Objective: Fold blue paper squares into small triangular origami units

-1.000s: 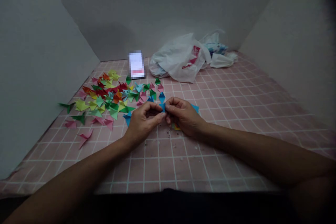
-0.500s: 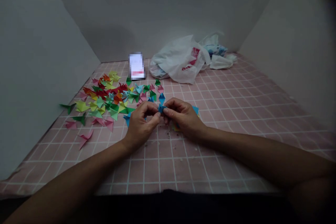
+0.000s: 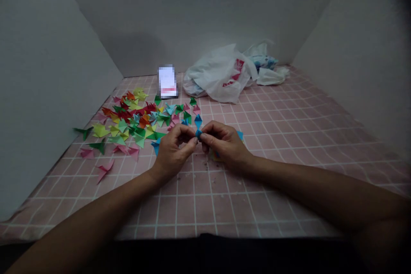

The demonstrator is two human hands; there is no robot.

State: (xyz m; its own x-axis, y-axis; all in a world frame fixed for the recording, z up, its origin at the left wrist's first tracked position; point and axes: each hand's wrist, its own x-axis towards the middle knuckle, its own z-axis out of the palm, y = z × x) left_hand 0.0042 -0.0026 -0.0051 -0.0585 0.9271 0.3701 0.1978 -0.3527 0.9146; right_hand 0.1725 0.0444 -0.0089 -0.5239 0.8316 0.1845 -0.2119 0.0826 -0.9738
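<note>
Between my fingertips, a little above the table, is a small folded piece of blue paper (image 3: 198, 133). My left hand (image 3: 175, 147) pinches it from the left with thumb and forefinger. My right hand (image 3: 224, 143) pinches its right side the same way, and both hands hide part of it. Just beyond it lies another blue folded paper (image 3: 198, 120). Left of my left hand spreads a heap of paper cranes (image 3: 138, 130) in red, green, yellow, pink and blue. Blue and yellow paper sheets (image 3: 240, 135) show partly from behind my right hand.
A phone with a lit, blurred screen (image 3: 167, 81) stands at the back. White plastic bags (image 3: 218, 75) lie right of it. A pink checked cloth (image 3: 289, 137) covers the table, with walls on the left, back and right. One pink crane (image 3: 105, 170) lies nearer the front left.
The blue paper between my fingertips has turned slightly and looks narrower. Both hands stay almost in place, still pinching it.
</note>
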